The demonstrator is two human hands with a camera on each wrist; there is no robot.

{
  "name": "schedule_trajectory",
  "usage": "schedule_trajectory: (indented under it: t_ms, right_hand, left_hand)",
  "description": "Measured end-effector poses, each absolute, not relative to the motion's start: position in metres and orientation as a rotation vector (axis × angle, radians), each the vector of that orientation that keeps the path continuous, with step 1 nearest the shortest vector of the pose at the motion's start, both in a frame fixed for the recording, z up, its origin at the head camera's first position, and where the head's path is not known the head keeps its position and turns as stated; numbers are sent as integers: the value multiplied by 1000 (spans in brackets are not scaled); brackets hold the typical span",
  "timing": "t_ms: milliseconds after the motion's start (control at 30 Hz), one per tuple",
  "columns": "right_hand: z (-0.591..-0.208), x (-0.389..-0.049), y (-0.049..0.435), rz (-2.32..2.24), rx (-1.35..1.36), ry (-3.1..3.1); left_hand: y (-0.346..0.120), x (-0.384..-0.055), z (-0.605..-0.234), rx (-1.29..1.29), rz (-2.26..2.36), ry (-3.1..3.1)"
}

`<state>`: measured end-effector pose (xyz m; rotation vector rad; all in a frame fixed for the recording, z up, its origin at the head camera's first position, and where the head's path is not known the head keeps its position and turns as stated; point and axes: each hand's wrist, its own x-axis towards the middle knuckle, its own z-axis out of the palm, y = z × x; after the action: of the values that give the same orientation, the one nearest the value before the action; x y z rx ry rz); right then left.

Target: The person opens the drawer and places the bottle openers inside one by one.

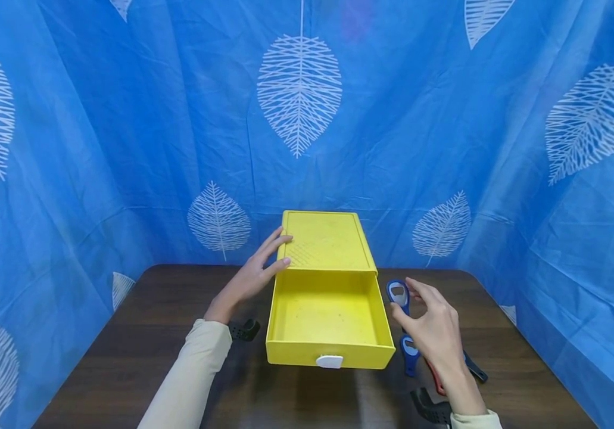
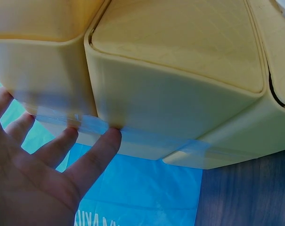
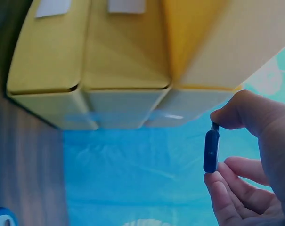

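Note:
A yellow drawer unit [image 1: 328,238] stands in the middle of the table, its top drawer [image 1: 360,356] pulled out, with a bare inside and a white knob [image 1: 330,361]. My left hand [image 1: 250,277] rests against the unit's left side with spread fingers, two fingertips over the top edge. In the left wrist view, those fingertips touch the side wall [image 2: 151,103] along a strip of clear tape. Beside the drawer's right wall, my right hand [image 1: 435,328] pinches a blue bottle opener [image 1: 398,292] between thumb and fingertips. The right wrist view shows that bottle opener [image 3: 211,150] edge-on.
Another blue bottle opener [image 1: 410,356] lies on the dark wooden table [image 1: 146,357] right of the unit. Near it are a red-handled item [image 1: 436,379] and a dark-handled item [image 1: 476,367], partly hidden by my right hand. Blue leaf-print cloth [image 1: 221,119] hangs around the table.

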<state>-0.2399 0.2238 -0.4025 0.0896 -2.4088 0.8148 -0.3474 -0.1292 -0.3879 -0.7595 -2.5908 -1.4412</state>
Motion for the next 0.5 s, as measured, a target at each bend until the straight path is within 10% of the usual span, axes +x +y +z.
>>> schedule_trajectory:
  t_ms: [500]
  right_hand:
    - [-366,-218,208,834,213,-2315]
  left_hand:
    - [-130,-349,-389,-782,-1458,-2580]
